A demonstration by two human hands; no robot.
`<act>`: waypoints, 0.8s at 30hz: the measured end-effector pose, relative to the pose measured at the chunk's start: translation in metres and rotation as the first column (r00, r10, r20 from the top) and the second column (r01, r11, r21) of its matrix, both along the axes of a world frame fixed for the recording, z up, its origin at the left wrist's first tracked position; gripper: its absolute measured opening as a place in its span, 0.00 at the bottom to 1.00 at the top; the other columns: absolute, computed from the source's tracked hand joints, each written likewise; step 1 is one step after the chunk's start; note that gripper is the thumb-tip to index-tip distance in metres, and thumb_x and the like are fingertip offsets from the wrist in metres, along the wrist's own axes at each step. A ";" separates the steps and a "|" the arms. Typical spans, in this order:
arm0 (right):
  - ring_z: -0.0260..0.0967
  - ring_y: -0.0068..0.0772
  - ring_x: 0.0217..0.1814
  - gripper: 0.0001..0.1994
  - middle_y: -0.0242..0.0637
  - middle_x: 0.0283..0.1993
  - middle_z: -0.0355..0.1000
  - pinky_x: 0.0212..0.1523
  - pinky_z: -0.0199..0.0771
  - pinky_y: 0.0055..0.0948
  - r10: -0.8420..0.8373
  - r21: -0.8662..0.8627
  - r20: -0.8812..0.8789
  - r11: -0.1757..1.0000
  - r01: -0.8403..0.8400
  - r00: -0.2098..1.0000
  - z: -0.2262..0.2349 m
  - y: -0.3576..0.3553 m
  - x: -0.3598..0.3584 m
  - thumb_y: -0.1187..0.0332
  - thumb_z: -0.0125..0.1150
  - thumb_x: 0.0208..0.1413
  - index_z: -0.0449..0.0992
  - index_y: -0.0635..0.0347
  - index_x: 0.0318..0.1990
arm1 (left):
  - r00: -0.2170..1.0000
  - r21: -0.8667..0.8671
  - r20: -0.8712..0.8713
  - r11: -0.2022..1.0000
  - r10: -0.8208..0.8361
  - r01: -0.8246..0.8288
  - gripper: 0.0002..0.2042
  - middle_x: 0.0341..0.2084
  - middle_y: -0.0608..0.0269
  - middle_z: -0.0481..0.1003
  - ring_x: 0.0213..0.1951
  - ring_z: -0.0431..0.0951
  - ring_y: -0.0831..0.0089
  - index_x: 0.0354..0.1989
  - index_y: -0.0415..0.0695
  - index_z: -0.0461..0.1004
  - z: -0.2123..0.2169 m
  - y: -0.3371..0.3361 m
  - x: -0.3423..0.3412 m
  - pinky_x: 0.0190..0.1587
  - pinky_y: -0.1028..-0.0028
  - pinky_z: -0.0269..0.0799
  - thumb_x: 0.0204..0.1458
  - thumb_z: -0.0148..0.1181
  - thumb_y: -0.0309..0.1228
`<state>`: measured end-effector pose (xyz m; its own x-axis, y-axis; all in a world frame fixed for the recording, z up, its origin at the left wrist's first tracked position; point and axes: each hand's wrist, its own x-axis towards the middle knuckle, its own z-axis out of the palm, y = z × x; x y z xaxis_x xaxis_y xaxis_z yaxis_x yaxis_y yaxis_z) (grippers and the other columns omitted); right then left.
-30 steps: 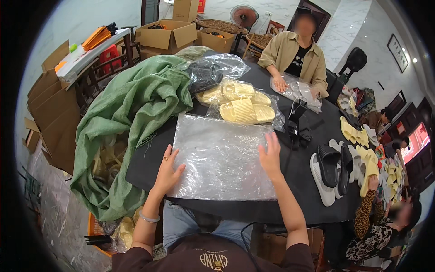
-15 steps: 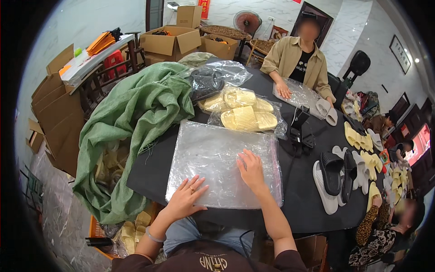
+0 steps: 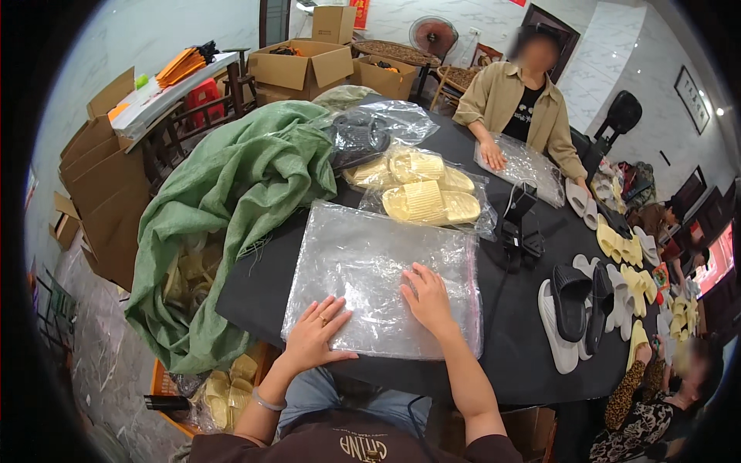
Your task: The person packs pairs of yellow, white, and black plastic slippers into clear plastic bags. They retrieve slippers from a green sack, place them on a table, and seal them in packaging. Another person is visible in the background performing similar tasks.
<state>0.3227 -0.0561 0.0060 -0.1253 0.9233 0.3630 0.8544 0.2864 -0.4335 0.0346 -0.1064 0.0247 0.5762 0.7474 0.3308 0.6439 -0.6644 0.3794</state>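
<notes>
A stack of clear plastic bags point(image 3: 378, 247) lies flat on the black-covered table point(image 3: 532, 363) in front of me. My left hand point(image 3: 318, 333) rests on its lower left part, fingers spread, a ring on one finger. On the right half of the bags lies my right hand point(image 3: 427, 297), its fingers stretched out. Neither hand holds anything. Just beyond the bags are pale yellow slippers point(image 3: 424, 202) in clear plastic, with a bagged black pair point(image 3: 359, 133) behind them.
Green woven cloth point(image 3: 224, 193) drapes over the table's left side, above an orange crate point(image 3: 166, 378) of bagged slippers. A black device on a stand point(image 3: 519, 224) stands right of the bags. Black and white slippers point(image 3: 567, 309) lie farther right. A co-worker point(image 3: 525, 100) stands across the table.
The view has shifted slightly. My hands stay flat on the bags in nearly the same places. Across the table, the co-worker's hand by the grey slippers has moved a little.
</notes>
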 end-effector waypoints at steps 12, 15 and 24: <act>0.61 0.48 0.62 0.18 0.43 0.60 0.65 0.64 0.57 0.47 -0.007 0.034 0.056 0.999 0.005 0.998 0.003 -0.001 -0.005 0.62 0.59 0.56 0.73 0.58 0.52 | 1.000 0.004 0.018 1.000 0.016 -0.016 0.38 0.62 0.56 0.64 0.65 0.61 0.56 0.58 0.48 0.70 -0.002 0.000 0.000 0.65 0.56 0.55 0.39 0.67 0.57; 0.60 0.48 0.63 0.18 0.45 0.60 0.64 0.64 0.56 0.51 -0.003 0.021 0.042 1.000 0.002 0.999 0.002 0.000 -0.005 0.61 0.59 0.56 0.72 0.57 0.52 | 1.000 0.010 0.008 1.000 0.022 -0.022 0.38 0.62 0.56 0.64 0.64 0.61 0.56 0.57 0.48 0.70 0.001 0.000 0.000 0.65 0.56 0.55 0.39 0.67 0.57; 0.62 0.48 0.61 0.17 0.44 0.59 0.65 0.62 0.58 0.46 -0.002 0.066 0.045 0.998 -0.001 0.999 -0.001 0.002 -0.003 0.63 0.59 0.55 0.73 0.58 0.51 | 1.000 0.023 -0.004 1.000 0.017 -0.016 0.38 0.62 0.56 0.64 0.64 0.62 0.57 0.58 0.48 0.70 0.000 0.003 0.001 0.64 0.55 0.56 0.40 0.65 0.59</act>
